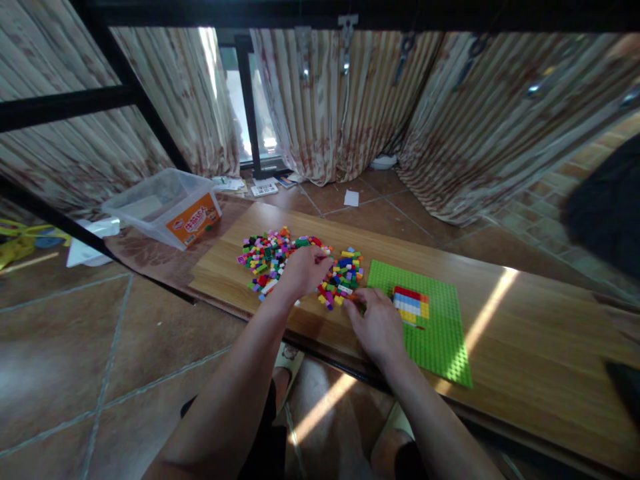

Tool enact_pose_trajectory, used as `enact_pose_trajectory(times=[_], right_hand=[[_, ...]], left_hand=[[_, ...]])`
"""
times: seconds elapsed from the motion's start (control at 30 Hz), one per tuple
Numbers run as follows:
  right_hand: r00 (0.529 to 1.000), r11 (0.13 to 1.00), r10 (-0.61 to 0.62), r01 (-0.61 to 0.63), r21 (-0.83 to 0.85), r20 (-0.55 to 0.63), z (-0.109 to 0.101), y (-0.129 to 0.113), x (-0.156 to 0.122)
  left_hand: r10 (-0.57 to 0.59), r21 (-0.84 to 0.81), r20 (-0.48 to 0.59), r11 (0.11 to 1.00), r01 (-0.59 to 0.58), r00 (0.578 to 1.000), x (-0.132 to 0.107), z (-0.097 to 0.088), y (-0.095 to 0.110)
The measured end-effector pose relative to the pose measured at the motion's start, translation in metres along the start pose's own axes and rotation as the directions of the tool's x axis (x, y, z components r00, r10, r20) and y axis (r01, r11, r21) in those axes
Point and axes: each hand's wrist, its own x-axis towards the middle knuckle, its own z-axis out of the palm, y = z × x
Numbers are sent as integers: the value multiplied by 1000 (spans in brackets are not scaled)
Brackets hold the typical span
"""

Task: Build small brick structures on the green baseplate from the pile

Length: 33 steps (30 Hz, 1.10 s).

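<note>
A heap of small coloured bricks (280,257) lies on a low wooden board (525,333). My left hand (306,269) rests on the heap with its fingers curled down among the bricks; what they pinch is hidden. My right hand (379,325) sits at the left edge of a green baseplate (440,340), fingers bent, tips touching small bricks at the heap's near edge. On the baseplate stands a small flat block of red, white, blue and yellow rows (411,304).
A clear plastic tub with an orange label (167,207) stands at the board's far left. Papers (265,188) lie on the tiled floor by the curtains. A black metal frame (75,107) crosses the upper left. My feet (287,363) show under the board's near edge.
</note>
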Motion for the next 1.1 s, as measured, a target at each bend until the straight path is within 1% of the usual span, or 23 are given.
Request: enact_pose_trajectory(times=[0.07,0.2,0.33,0.43,0.6,0.7,0.8,0.87,0.93,1.0,1.07,1.1], right_hand=[[1000,1000,-7,7,-12,8,0,1,1],[998,999,-39,40,-20,57,1,4,3],[995,999,-37,37,0,94,0,3,3],[995,999,-36,34,17,96,-3,1,4],[993,997,-70,67,41,91,-3,-1,6],[995,993,-81,76,86,54,-4,1,5],[996,982,-81,87,166,-40,-10,5,4],[990,971,-91,113,209,-110,-18,9,2],[982,962,-111,145,233,-151,-26,12,-1],[977,953,-135,173,248,-164,-32,15,-4],[974,945,-158,197,260,-163,-37,19,-7],[973,943,-166,204,262,-162,-38,21,-9]], left_hand=[[-8,-9,10,1000,8,1000,-1,1,1],[28,10,16,1000,-28,999,-1,3,0],[50,45,26,998,-51,998,0,7,0],[67,61,39,996,-70,997,0,9,2],[96,55,66,993,-100,993,1,13,3],[113,28,94,993,-116,989,0,17,5],[125,-65,179,991,-115,976,-3,22,12],[112,-179,279,982,-63,954,-7,24,19],[73,-290,396,956,49,915,-12,26,27],[39,-363,494,917,165,869,-15,28,32],[25,-411,550,879,244,835,-17,29,35],[21,-430,562,861,271,827,-17,31,36]])
